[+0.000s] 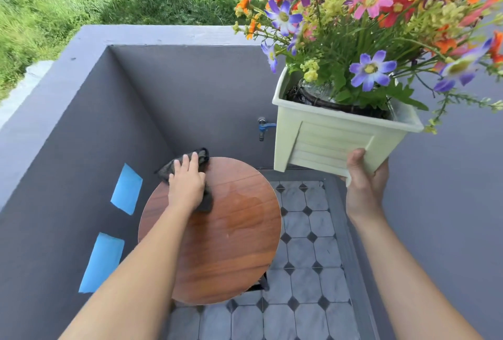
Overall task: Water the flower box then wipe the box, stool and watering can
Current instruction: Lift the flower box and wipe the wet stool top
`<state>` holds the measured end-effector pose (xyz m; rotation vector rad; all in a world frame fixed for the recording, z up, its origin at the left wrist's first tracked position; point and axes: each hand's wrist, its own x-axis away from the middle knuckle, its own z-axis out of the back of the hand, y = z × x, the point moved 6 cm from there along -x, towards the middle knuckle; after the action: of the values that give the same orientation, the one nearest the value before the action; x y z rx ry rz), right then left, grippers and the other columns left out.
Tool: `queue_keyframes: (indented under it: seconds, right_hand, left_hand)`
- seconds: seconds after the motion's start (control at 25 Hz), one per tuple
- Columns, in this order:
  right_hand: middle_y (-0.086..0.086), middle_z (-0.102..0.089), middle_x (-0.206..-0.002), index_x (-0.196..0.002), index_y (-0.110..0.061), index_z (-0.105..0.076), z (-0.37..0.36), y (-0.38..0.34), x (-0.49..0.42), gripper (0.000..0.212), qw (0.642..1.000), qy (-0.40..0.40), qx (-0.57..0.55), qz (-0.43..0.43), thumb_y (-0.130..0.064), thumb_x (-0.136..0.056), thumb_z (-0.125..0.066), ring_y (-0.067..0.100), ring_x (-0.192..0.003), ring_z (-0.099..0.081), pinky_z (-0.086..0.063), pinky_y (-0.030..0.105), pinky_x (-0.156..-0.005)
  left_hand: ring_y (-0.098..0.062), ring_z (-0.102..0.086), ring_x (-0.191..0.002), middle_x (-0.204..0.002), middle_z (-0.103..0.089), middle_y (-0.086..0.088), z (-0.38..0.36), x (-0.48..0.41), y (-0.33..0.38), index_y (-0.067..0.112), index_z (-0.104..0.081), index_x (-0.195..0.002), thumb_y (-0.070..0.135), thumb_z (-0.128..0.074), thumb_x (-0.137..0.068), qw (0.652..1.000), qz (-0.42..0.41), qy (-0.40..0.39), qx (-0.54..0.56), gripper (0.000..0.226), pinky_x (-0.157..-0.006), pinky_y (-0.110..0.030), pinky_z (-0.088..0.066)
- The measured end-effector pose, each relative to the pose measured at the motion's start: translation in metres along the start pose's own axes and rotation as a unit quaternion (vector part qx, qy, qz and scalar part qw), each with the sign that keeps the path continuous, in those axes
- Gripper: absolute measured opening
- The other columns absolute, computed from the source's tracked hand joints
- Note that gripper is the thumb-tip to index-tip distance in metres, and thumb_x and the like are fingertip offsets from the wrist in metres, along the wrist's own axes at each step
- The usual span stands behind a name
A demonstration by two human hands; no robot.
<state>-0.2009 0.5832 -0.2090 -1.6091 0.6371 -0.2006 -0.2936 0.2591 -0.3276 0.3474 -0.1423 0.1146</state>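
The round wooden stool (217, 244) stands in the middle, its top showing a damp patch near the centre. My left hand (186, 184) presses a dark grey cloth (202, 157) flat against the stool's far left edge. My right hand (364, 181) holds the pale green flower box (332, 138) up in the air to the right of the stool, gripping its lower corner from below. The box is full of bright flowers (373, 12) in purple, pink, red and orange. No watering can is in view.
Grey walls (81, 121) enclose the balcony on the left and far side. A blue tap (264, 127) juts from the far wall just left of the box. Two blue patches (126, 188) mark the left wall. Tiled floor (304, 258) lies right of the stool; grass beyond.
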Motion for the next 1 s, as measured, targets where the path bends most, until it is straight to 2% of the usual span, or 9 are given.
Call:
queue_keyframes:
  seconds: [0.16,0.36,0.52,0.64,0.68,0.76,0.84,0.92,1.0]
  right_hand:
    - [-0.008,-0.054,-0.099,-0.106,-0.027,-0.047,-0.011,-0.007,0.006,0.036,1.000,-0.003,-0.005,-0.004,-0.044,-0.075,-0.056,-0.011,-0.087,-0.057,-0.044,0.012,-0.081]
    - [-0.002,-0.056,-0.112,-0.126,-0.011,-0.043,-0.026,-0.004,0.014,0.064,1.000,-0.015,-0.014,-0.021,-0.046,-0.075,-0.058,-0.003,-0.099,-0.058,-0.045,0.018,-0.090]
    - [-0.006,-0.058,-0.105,-0.113,-0.018,-0.052,-0.041,-0.001,0.034,0.051,0.998,-0.032,-0.010,-0.045,-0.048,-0.074,-0.062,-0.011,-0.091,-0.059,-0.046,0.011,-0.082]
    - [-0.013,-0.059,-0.103,-0.107,-0.030,-0.051,-0.056,0.008,0.056,0.033,0.996,-0.058,-0.028,-0.061,-0.039,-0.077,-0.061,-0.011,-0.092,-0.060,-0.047,0.011,-0.081]
    - [-0.014,-0.060,-0.102,-0.106,-0.030,-0.052,-0.062,0.011,0.064,0.033,0.995,-0.067,-0.031,-0.066,-0.040,-0.077,-0.064,-0.009,-0.092,-0.061,-0.047,0.011,-0.081]
    - [-0.013,-0.058,-0.098,-0.101,-0.030,-0.051,-0.074,0.016,0.080,0.024,0.993,-0.076,-0.035,-0.088,-0.033,-0.079,-0.061,-0.014,-0.085,-0.060,-0.046,0.007,-0.077]
    - [-0.010,-0.056,-0.094,-0.096,-0.028,-0.050,-0.085,0.020,0.094,0.018,0.992,-0.088,-0.031,-0.086,-0.024,-0.079,-0.055,-0.017,-0.078,-0.059,-0.045,0.004,-0.071]
    - [-0.005,-0.059,-0.093,-0.099,-0.023,-0.053,-0.097,0.030,0.108,0.029,0.988,-0.116,-0.020,-0.101,-0.037,-0.076,-0.060,-0.011,-0.080,-0.061,-0.047,0.007,-0.072]
    - [0.000,-0.063,-0.099,-0.106,-0.022,-0.056,-0.107,0.041,0.119,0.047,0.983,-0.143,-0.007,-0.117,-0.054,-0.071,-0.062,0.001,-0.093,-0.064,-0.052,0.019,-0.081]
  left_hand:
    - [-0.039,-0.008,-0.145,-0.158,-0.015,-0.017,0.008,0.064,-0.055,0.008,-0.016,-0.150,0.010,-0.032,-0.095,0.997,0.068,0.017,0.035,0.058,-0.112,-0.059,-0.016]
    - [-0.041,-0.009,-0.144,-0.158,-0.017,-0.018,-0.008,0.154,-0.068,0.010,-0.014,-0.151,0.009,-0.035,-0.096,0.991,0.132,0.019,0.021,0.059,-0.106,-0.063,-0.026]
    - [-0.060,-0.042,-0.122,-0.134,-0.050,-0.032,-0.026,0.197,-0.052,0.001,-0.044,-0.138,-0.011,-0.068,-0.071,0.999,0.052,0.011,-0.010,0.072,-0.068,-0.058,-0.057]
    - [-0.053,-0.061,-0.104,-0.125,-0.061,-0.026,-0.026,0.226,-0.065,0.005,-0.059,-0.123,-0.014,-0.078,-0.056,0.998,0.026,0.059,0.015,0.072,-0.043,-0.036,-0.056]
    - [-0.048,-0.062,-0.106,-0.133,-0.056,-0.020,-0.020,0.233,-0.071,0.007,-0.058,-0.127,-0.010,-0.072,-0.066,0.997,0.033,0.067,0.033,0.065,-0.046,-0.034,-0.055]
    - [-0.041,-0.056,-0.114,-0.143,-0.048,-0.011,-0.012,0.241,-0.101,0.015,-0.046,-0.140,0.001,-0.049,-0.086,0.968,0.183,0.084,0.153,0.056,-0.071,-0.037,-0.049]
    - [-0.039,-0.049,-0.120,-0.141,-0.051,-0.014,-0.015,0.238,-0.138,0.018,-0.043,-0.142,0.019,-0.038,-0.086,0.874,0.360,0.091,0.313,0.056,-0.099,-0.042,-0.040]
    - [-0.038,-0.046,-0.126,-0.140,-0.051,-0.017,-0.013,0.212,-0.159,0.012,-0.050,-0.134,0.027,-0.033,-0.074,0.804,0.402,0.084,0.431,0.064,-0.109,-0.049,-0.035]
    - [-0.037,-0.044,-0.128,-0.141,-0.048,-0.017,0.005,0.177,-0.160,0.013,-0.049,-0.133,0.021,-0.033,-0.077,0.792,0.377,0.075,0.474,0.059,-0.108,-0.051,-0.033]
